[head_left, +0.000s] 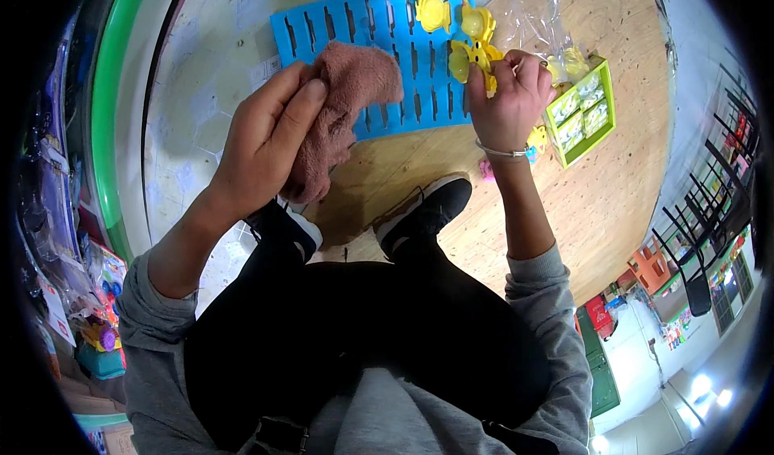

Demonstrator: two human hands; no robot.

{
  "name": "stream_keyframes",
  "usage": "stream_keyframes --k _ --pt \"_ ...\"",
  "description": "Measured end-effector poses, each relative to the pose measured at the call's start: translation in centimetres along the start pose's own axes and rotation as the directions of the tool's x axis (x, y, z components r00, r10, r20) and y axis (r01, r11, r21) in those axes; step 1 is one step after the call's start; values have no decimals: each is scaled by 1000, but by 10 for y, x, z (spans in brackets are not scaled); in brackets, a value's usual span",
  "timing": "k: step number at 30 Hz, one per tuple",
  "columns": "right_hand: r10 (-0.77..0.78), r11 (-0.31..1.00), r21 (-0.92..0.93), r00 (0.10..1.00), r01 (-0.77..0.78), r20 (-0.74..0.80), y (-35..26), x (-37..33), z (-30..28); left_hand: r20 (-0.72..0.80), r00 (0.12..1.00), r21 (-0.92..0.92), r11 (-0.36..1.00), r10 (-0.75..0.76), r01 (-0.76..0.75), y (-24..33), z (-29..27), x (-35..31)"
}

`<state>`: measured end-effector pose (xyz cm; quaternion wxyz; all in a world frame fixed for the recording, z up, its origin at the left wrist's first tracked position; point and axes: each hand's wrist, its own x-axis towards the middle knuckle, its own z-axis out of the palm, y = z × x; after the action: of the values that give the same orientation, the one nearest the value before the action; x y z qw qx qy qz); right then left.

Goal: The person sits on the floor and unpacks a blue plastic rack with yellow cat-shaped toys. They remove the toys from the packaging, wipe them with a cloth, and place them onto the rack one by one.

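My left hand [270, 124] is closed around a brownish-pink cloth [355, 80], thumb on top, with the cloth hanging down from the fingers. The cloth hides part of a blue slotted panel [375, 130]. My right hand [516, 100] has its fingers bent and pinched on a yellow plastic animal-shaped toy [480, 54] at the panel's right edge. Its fingertips are partly hidden behind the toy. Beyond it, two more yellow pieces, a rounded one [433, 11] and another animal-shaped one [477, 22], lie on the panel's far right corner.
Right of my right hand stands a lime-green box [609, 104] holding small packets. Clear plastic bags [536, 11] lie beyond it, with yellow pieces [571, 64] inside. A wooden board [597, 205] lies underneath. A black wire rack [709, 164] is at far right, packaged toys at left.
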<state>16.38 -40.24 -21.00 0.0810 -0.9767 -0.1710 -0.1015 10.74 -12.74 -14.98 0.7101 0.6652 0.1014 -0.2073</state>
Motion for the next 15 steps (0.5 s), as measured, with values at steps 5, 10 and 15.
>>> stream_keyframes --k 5,10,15 --pt "12 1000 9 1000 -12 20 0 2 0 -4 1000 -18 1000 -21 21 -1 -5 2" --pt "8 1000 15 999 -8 38 -3 -1 0 -28 999 -38 999 -26 25 0 -1 3" --pt "-17 1000 -9 1000 17 -7 0 -5 11 -7 999 -48 998 -48 48 0 -2 2"
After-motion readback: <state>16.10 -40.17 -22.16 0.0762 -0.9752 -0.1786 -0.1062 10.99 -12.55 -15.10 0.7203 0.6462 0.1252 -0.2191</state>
